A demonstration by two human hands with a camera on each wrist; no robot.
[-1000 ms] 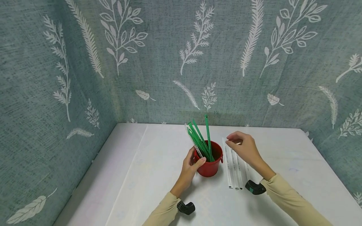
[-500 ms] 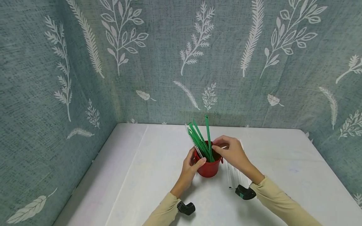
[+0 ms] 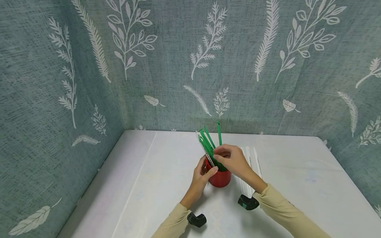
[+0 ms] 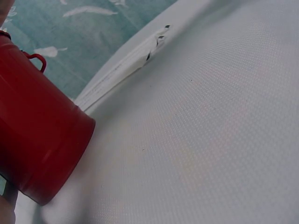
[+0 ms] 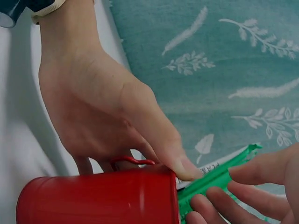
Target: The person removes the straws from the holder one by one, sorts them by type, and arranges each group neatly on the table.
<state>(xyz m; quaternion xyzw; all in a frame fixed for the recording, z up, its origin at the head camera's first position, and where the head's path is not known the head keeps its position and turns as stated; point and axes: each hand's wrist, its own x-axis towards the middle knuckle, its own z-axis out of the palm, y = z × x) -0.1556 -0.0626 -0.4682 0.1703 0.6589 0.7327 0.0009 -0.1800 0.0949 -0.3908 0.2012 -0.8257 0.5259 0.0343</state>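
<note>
A small red bucket (image 3: 219, 178) stands on the white table (image 3: 297, 185) and holds several green straws (image 3: 209, 142) and a white printed one. My left hand (image 3: 208, 170) grips the bucket's left rim, with the thumb on the edge. My right hand (image 3: 222, 154) reaches over the bucket, and its fingers pinch the green straws just above the rim. In the right wrist view, the left hand (image 5: 98, 107) is wrapped round the red bucket (image 5: 98, 198), and right fingertips (image 5: 210, 198) close on a green straw (image 5: 219, 175). The left wrist view shows the bucket's wall (image 4: 37, 135).
Several white wrapped straws (image 3: 253, 158) lie side by side on the table just right of the bucket, also seen as white straws (image 4: 126, 70) in the left wrist view. Patterned teal fabric walls (image 3: 178, 66) close in the back and left sides. Black wrist cameras (image 3: 247, 202) sit on both forearms.
My right hand moved left from above the white straws on the table to over the bucket and closed on the green straws. The left hand kept hold of the bucket.
</note>
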